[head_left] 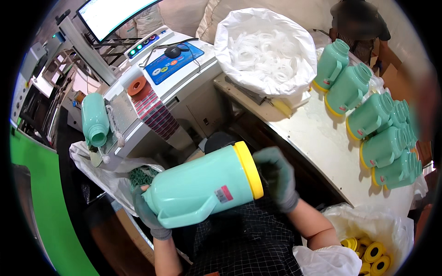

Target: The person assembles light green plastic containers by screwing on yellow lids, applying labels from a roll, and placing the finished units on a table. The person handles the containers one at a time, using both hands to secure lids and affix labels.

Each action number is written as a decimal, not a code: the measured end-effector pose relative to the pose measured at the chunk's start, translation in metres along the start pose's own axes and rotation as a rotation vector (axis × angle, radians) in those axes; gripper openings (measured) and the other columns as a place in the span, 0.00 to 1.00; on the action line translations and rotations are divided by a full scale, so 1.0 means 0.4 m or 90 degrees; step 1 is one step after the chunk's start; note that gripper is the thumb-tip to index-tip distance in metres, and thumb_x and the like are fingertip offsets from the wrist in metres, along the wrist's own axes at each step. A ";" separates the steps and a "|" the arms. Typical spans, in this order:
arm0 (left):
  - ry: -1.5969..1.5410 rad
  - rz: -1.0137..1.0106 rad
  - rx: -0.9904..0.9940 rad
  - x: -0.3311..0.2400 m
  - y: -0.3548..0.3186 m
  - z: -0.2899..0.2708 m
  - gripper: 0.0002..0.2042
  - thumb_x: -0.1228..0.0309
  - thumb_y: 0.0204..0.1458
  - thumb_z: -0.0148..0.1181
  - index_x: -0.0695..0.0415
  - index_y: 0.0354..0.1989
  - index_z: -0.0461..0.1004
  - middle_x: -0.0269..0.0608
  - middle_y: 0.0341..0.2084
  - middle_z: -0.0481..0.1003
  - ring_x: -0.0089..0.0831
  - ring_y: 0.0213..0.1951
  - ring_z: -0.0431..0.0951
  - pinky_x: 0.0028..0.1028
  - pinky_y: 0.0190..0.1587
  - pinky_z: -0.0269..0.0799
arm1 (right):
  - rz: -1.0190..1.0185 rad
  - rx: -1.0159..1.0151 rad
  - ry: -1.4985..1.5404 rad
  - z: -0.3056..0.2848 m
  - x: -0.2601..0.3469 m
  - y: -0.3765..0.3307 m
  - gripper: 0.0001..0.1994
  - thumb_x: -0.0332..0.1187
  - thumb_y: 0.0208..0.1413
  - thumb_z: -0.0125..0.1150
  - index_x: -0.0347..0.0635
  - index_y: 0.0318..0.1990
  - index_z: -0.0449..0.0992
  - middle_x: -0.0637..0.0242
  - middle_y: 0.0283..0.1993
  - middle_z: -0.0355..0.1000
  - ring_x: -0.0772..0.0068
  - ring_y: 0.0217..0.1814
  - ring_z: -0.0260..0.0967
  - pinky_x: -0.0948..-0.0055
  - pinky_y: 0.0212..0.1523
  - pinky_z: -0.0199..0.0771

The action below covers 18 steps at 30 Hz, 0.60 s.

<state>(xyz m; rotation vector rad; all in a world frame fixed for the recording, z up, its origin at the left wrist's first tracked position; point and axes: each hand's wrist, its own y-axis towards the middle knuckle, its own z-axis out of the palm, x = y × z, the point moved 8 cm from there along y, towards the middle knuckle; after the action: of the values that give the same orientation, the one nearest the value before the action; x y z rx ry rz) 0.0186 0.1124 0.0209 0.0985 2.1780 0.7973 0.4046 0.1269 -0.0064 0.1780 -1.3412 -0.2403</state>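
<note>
A mint-green thermos jug body [195, 184] with a side handle and a yellow base ring [249, 170] lies tilted in front of me. My left hand [146, 209], in a grey glove, is closed around its narrow neck end. A small red and white label [223, 194] sits on the body near the handle. Just off the yellow base is my right hand [278, 177], gloved as well and smeared by motion, so its fingers cannot be made out. A roll of labels [154, 110] hangs over the machine edge ahead.
Several green jugs [350, 87] stand on the white table [317, 138] at right, by a white sack of clear rings [267, 55]. Yellow parts [374, 252] fill a bag at lower right. Another jug body [95, 119] lies on the machine at left. A person [359, 27] stands at far right.
</note>
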 end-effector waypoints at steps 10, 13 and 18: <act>-0.426 -0.168 -0.013 -0.016 -0.023 0.091 0.18 0.57 0.73 0.46 0.60 0.54 0.74 0.44 0.47 0.77 0.33 0.48 0.79 0.32 0.51 0.77 | -0.010 0.137 0.159 0.050 0.110 0.169 0.50 0.73 0.70 0.28 0.29 0.74 0.63 0.48 0.76 0.64 0.56 0.81 0.58 0.59 0.82 0.50; -0.495 -0.237 0.003 -0.010 -0.021 0.094 0.17 0.59 0.73 0.46 0.59 0.54 0.74 0.42 0.48 0.77 0.32 0.48 0.78 0.32 0.52 0.75 | 0.002 0.078 0.105 -0.045 0.054 0.151 0.54 0.78 0.66 0.24 0.32 0.78 0.57 0.51 0.80 0.59 0.56 0.83 0.55 0.57 0.83 0.46; -0.666 -0.357 0.107 -0.011 -0.018 0.122 0.17 0.57 0.72 0.46 0.57 0.52 0.75 0.39 0.44 0.76 0.31 0.45 0.78 0.31 0.50 0.75 | 0.145 -0.045 0.186 -0.159 -0.019 0.120 0.55 0.80 0.63 0.34 0.35 0.77 0.61 0.47 0.77 0.63 0.54 0.78 0.61 0.54 0.81 0.54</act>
<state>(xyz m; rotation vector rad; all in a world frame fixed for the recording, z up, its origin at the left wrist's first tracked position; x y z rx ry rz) 0.0576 0.1303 -0.0039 -0.0185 1.1638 0.1434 0.4684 0.1746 -0.0150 -0.0007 -1.0502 -0.0648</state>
